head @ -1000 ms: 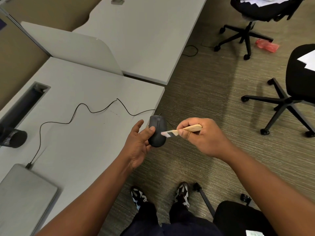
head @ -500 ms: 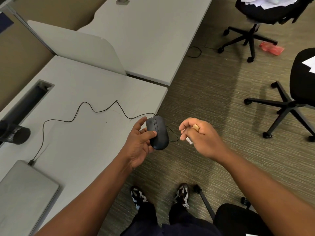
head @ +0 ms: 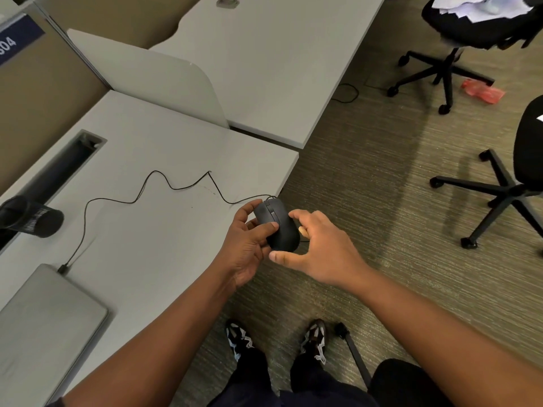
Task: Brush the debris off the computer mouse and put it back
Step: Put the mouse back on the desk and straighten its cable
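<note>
Holding one black mouse (head: 276, 224) just off the desk (head: 152, 218) corner, above the carpet.

From the head view, the left hand (head: 246, 248) grips the mouse, thumb across its top; the right hand (head: 320, 251) reaches in with fingers spread, and a pale sliver under them may be a brush, though I cannot tell. One cable (head: 141, 198) trails to one laptop (head: 44, 324); a snag could tug the mouse loose onto the floor. Two office chairs stand nearby.
</note>
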`<state>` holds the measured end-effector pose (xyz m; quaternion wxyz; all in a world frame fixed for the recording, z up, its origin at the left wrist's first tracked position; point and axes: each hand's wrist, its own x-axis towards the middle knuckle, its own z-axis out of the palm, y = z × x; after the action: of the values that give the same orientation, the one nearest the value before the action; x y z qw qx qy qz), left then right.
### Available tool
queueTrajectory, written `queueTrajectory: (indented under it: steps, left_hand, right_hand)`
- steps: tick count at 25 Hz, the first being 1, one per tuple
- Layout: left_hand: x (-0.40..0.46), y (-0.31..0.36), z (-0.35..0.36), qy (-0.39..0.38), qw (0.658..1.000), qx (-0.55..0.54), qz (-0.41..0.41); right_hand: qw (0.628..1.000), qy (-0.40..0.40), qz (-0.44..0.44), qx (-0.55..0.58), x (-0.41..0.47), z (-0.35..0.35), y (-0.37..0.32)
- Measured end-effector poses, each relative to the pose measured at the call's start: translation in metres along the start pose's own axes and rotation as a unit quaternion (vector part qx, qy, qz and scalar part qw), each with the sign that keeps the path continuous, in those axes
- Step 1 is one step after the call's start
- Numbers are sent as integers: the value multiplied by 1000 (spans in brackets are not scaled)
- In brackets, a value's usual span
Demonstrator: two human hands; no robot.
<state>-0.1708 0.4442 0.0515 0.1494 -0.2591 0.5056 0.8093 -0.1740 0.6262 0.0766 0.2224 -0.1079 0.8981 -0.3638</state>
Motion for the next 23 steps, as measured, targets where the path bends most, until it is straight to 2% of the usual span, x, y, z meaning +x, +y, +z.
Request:
queueTrajectory:
  steps: [5,8,11,13,16,19,23]
  left_hand:
    - [-8,8,4,8,1000,2,14]
    - [-13,21,6,-4,999,20,40]
    - [-15,40,3,-3,998,33,61]
    - [-16,53,-5,23,996,39,71]
    - [-15,67,-27,76,988,109,78]
    - [-13,79,-53,82,983,162,8]
    - [-6,94,-78,25,981,168,-92]
  right_hand:
    - [997,53,1,-56,7,6,-6]
    - [997,62,-8,-52,9,-4,-20]
    - [997,68,-21,39,13,-22,-39]
    - [991,67,-32,109,18,-35,-54]
    - [983,55,-60,167,30,-54,-79]
    - [976,52,-107,181,50,-62,-109]
    - [966,71,-170,179,76,-62,-155]
